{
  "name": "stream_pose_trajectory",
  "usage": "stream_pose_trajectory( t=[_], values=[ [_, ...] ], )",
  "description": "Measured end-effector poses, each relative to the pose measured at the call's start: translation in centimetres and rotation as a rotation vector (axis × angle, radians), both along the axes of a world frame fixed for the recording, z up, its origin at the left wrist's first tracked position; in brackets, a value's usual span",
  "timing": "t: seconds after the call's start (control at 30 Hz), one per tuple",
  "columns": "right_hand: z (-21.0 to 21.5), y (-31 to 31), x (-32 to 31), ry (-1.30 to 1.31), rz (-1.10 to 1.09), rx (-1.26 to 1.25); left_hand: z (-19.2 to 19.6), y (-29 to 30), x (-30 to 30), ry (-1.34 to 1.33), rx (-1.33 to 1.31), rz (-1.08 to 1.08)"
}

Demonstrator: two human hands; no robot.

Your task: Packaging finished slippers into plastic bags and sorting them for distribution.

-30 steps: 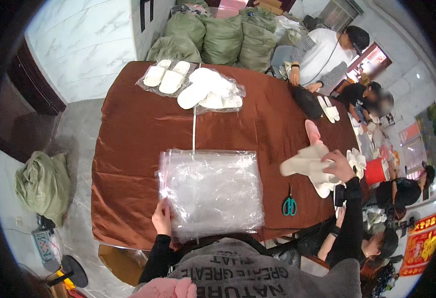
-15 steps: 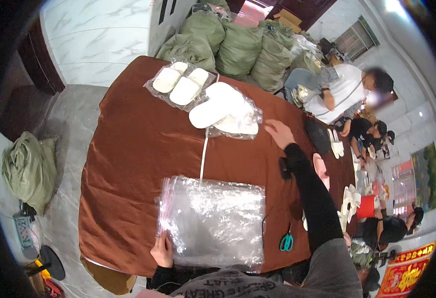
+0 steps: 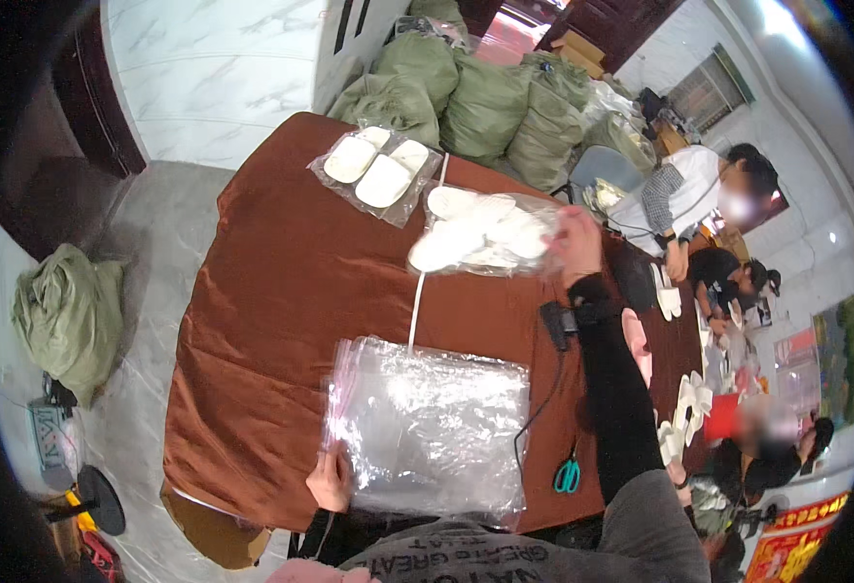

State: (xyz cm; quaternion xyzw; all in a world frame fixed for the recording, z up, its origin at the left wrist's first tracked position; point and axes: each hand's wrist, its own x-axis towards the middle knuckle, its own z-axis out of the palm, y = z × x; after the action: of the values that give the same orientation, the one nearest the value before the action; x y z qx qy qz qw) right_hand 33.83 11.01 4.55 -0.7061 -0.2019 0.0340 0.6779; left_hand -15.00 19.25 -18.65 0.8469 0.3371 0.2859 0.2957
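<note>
The right hand [image 3: 575, 243] reaches across the brown table [image 3: 281, 291] to a clear bag of white slippers [image 3: 480, 238] at about one o'clock, its fingers curled on the bag's edge, though blur hides the exact grip; the bag looks light, soft and slippery, best taken by its bunched plastic rim. The left hand [image 3: 330, 478] at six o'clock pinches the near-left corner of a stack of clear plastic bags [image 3: 432, 428], thin, limp and slick. A second clear pack of slippers [image 3: 376, 170] lies at twelve o'clock.

A stack of clear plastic bags [image 3: 432, 428] is lying at the near edge of the brown-clothed worktop [image 3: 281, 291], with teal-handled scissors [image 3: 568, 475] just to its right. Farther back, a clear bag of white slippers [image 3: 485, 233] is sitting near the middle, and another flat packet of white slippers [image 3: 378, 170] is lying behind it to the left, with green sacks [image 3: 485, 97] piling up beyond the far edge.
</note>
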Motion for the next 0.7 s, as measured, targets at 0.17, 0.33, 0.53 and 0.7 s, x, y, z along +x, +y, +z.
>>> stream_pose_trajectory(
  t=[0.17,0.33,0.53,0.7],
  values=[
    [12.1,-7.5,-7.9,-0.112,-0.079,-0.109,-0.5,-0.1,-0.4,-0.011,0.006,-0.010],
    [14.9,-10.5,-18.6,-0.415,0.148,-0.493,0.3,-0.1,0.1,-0.040,0.073,-0.032],
    [-0.6,-7.6,-32.1,-0.952,0.730,-0.803,-0.5,-0.3,0.1,-0.069,0.093,-0.055],
    [-6.9,-13.0,-35.7,-0.641,0.913,-0.701,-1.4,0.1,-0.5,-0.022,0.032,-0.070]
  ],
)
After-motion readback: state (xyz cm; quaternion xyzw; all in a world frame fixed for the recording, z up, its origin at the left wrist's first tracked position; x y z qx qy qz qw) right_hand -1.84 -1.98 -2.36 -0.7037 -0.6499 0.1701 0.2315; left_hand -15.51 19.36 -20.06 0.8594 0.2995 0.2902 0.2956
